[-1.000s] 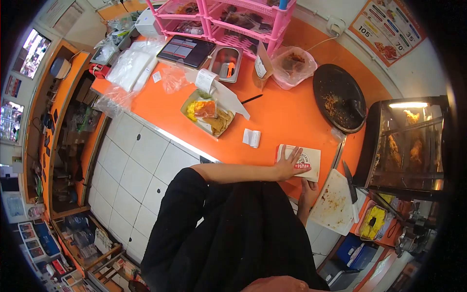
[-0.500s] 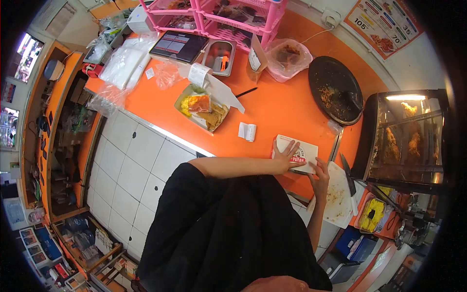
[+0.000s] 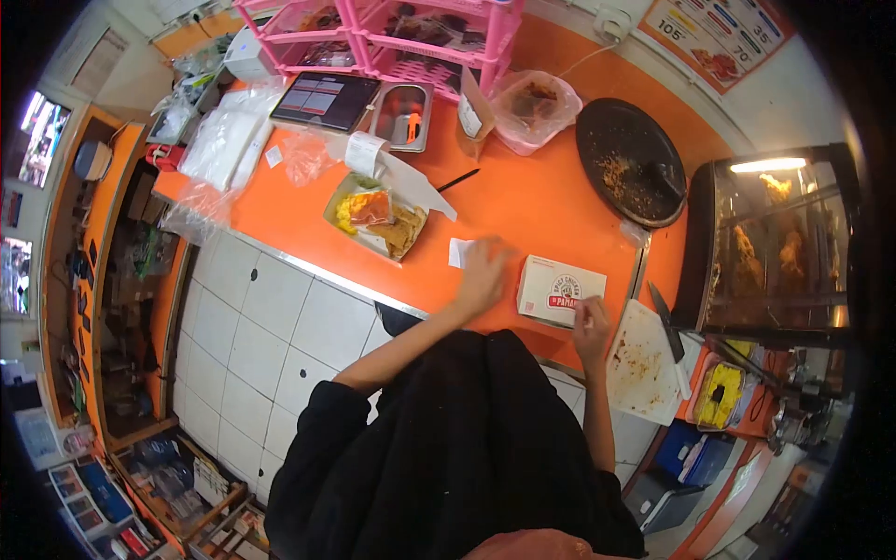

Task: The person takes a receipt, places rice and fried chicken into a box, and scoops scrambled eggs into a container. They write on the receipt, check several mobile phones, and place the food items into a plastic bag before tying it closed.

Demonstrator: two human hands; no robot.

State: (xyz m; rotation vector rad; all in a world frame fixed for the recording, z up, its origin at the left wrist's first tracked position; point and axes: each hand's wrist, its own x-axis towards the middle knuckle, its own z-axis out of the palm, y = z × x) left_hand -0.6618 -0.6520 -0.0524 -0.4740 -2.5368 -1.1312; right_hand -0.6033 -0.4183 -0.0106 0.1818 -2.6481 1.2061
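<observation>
A closed white takeaway box [image 3: 546, 280] with a red and black printed label lies on the orange counter. My right hand [image 3: 591, 327] overlaps its near right corner, fingers curled in and nothing visible in them. Left of the box, my left hand [image 3: 483, 275] is over a small white paper slip [image 3: 458, 252] and partly covers it; its fingers are smeared by motion. Farther left stands an open takeaway box [image 3: 332, 217] holding yellow food, a reddish packet [image 3: 375, 207] and brown fried pieces, with a printed receipt [image 3: 364, 152] on its lid.
A black pen [image 3: 458, 180], metal tray [image 3: 403, 117], tablet [image 3: 327, 100] and pink-lined bowl [image 3: 534, 114] stand farther back. At right are a crumb-strewn dark oval pan [image 3: 632, 161], a cutting board [image 3: 644, 359], a knife [image 3: 666, 322] and a lit food warmer [image 3: 775, 252].
My left hand has left the closed box and swung left to the paper slip. My right hand has curled its fingers near the box's corner. The view has shifted slightly.
</observation>
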